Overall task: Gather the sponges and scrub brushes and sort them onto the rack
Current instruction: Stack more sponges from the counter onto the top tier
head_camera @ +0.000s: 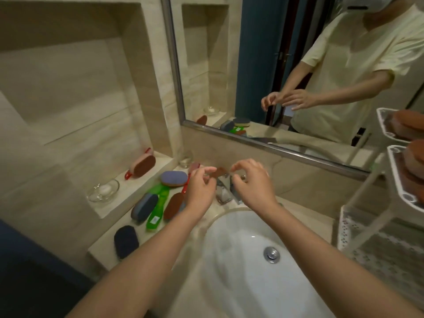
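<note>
Head view: both hands hover over the faucet (226,191) at the far edge of the sink (241,226). The left hand (199,188) and right hand (252,183) have curled fingers, with the fingertips narrowly apart. A small brown piece (219,172) sits between them. It is blurred, so I cannot tell whether either hand holds it.

On the counter left of the sink lie a dark blue sponge (126,241) nearest, then a grey-blue sponge (144,207), a green brush (158,207) and a brown sponge (175,205) close together. A purple sponge (173,178) lies farther back.

In the wall niche a red-handled brush (143,165) stands on edge, with a glass dish (103,190) nearer.

The rack (392,166) is at the right edge and already carries brown sponges (416,157).
</note>
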A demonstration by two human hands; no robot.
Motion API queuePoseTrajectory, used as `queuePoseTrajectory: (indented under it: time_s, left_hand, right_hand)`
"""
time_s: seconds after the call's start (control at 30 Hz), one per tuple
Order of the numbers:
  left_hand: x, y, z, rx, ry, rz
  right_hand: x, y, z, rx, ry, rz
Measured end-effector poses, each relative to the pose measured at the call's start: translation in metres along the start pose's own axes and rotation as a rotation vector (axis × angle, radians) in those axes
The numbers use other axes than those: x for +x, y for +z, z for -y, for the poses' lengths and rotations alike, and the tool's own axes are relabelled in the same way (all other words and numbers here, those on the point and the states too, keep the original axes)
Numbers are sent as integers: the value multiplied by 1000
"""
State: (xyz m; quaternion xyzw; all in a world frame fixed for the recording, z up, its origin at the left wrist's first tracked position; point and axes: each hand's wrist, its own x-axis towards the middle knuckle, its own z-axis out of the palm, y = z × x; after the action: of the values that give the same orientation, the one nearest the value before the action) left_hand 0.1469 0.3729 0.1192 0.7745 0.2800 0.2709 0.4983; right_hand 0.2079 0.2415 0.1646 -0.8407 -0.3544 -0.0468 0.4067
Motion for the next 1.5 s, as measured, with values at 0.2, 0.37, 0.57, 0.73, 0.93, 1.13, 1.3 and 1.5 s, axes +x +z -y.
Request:
queuePoseTrajectory:
  time_s: [0.2, 0.37, 0.57, 0.73, 0.93, 1.13, 1.3, 1.5]
  left_hand:
    - [28, -53, 85, 115, -175, 33]
    - [49, -83, 144, 213, -352, 179]
    - [67, -86, 178, 209, -472, 268]
    - [74, -78, 195, 262, -509, 329]
    - [88, -72, 194, 263, -502, 288]
    - [115, -61, 176, -6, -445, 254]
    - [141, -46, 170, -39, -366, 194]
    - [162, -32, 173, 29, -338, 143]
  right_hand:
    - [15, 104, -1, 135, 205, 279]
    - [16, 178, -7, 246, 429, 488]
    - [23, 220, -8, 265, 588, 540]
    - [28, 240, -10, 327, 718, 609]
    - [43, 249, -13, 366, 832, 497]
    - [88, 230, -15, 626, 869, 312]
    - [124, 216, -36, 397, 618, 356]
    - [155, 204, -72, -517, 283, 599]
